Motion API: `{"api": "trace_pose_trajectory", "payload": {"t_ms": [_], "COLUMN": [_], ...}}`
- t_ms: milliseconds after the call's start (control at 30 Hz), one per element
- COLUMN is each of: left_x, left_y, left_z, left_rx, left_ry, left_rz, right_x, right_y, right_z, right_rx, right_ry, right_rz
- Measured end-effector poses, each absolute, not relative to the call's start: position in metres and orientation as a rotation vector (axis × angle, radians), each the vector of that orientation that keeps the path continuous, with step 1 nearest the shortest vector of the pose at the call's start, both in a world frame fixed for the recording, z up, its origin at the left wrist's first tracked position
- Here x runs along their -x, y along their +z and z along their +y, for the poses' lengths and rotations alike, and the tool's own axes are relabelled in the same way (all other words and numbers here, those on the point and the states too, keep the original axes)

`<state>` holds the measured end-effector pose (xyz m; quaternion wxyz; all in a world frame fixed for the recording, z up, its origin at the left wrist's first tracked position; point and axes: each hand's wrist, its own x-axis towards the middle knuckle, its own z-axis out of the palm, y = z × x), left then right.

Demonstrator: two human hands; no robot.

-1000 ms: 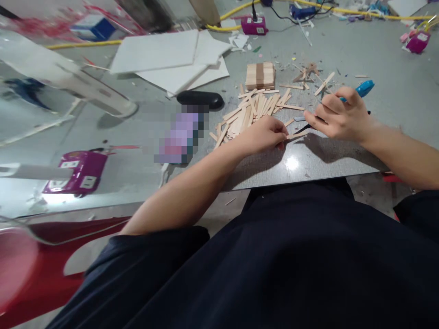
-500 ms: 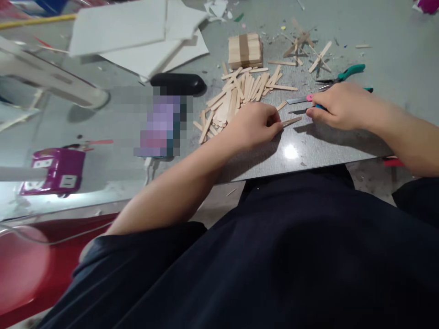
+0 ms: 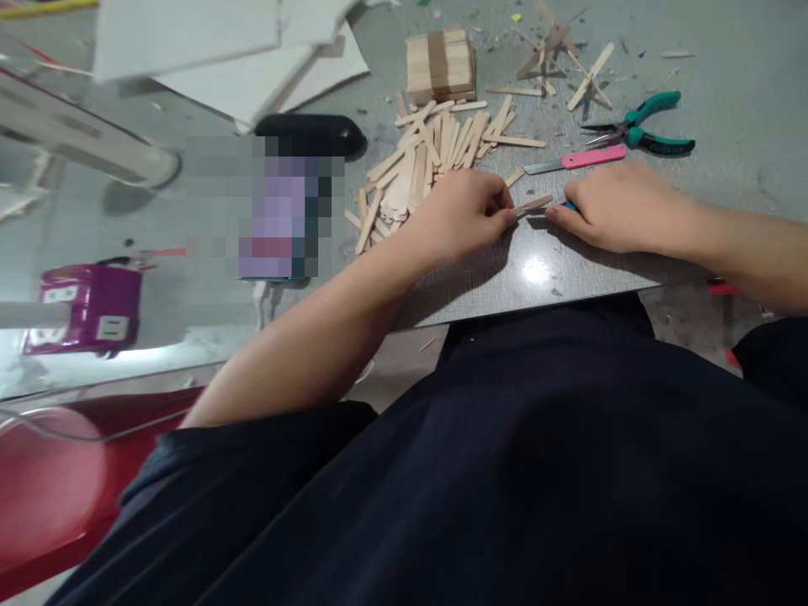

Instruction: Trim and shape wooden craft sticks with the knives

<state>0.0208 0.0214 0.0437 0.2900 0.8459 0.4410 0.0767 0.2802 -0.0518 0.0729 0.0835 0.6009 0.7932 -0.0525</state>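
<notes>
My left hand (image 3: 475,206) is closed, its thumb and fingertips pinching a wooden craft stick (image 3: 538,203) that points right. From the right, my right hand (image 3: 609,206) grips a craft knife by its blue handle (image 3: 571,204). The knife's dark blade meets or overlaps the stick; exact contact is hard to tell. Just above my right hand, a pink-handled craft knife (image 3: 593,157) lies on the table with its blade to the left. Teal-handled long-nose pliers (image 3: 637,126) rest beyond it, jaws spread. Past my left hand spreads a heap of loose craft sticks (image 3: 442,147).
A bundle of sticks (image 3: 454,63) sits behind the heap. Crossed sticks (image 3: 552,42) stand at the back. To the left are a black case (image 3: 312,136), a blurred-out phone (image 3: 278,210), white boards (image 3: 189,38) and a purple box (image 3: 94,307). The table edge (image 3: 568,300) runs before my lap.
My right hand has moved slightly left and down, uncovering the pink knife and the pliers. The blue-handled knife's blade has come to the stick. The view has shifted a little.
</notes>
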Motion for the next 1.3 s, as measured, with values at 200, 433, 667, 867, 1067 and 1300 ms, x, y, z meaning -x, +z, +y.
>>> {"api": "trace_pose_trajectory", "payload": {"t_ms": [200, 433, 667, 867, 1067, 1300], "left_x": [-0.023, -0.024, -0.031, -0.03, -0.028, -0.026], "left_y": [0.052, 0.05, 0.065, 0.062, 0.056, 0.055], "left_z": [0.015, 0.016, 0.007, 0.008, 0.01, 0.011], "left_rx": [-2.274, -2.288, -2.269, -2.294, -2.355, -2.389], "left_ry": [0.16, 0.174, 0.08, 0.08, 0.072, 0.063], "left_rz": [1.217, 1.201, 1.241, 1.258, 1.25, 1.239], "right_x": [-0.273, -0.275, -0.274, -0.272, -0.275, -0.276], "right_y": [0.081, 0.079, 0.086, 0.091, 0.091, 0.092], "right_z": [-0.053, -0.05, -0.048, -0.047, -0.047, -0.047], "right_rx": [-1.813, -1.845, -1.8, -1.74, -1.707, -1.697], "right_ry": [-0.252, -0.342, -0.372, -0.323, -0.311, -0.317], "right_rz": [2.312, 2.323, 2.29, 2.252, 2.265, 2.262]}}
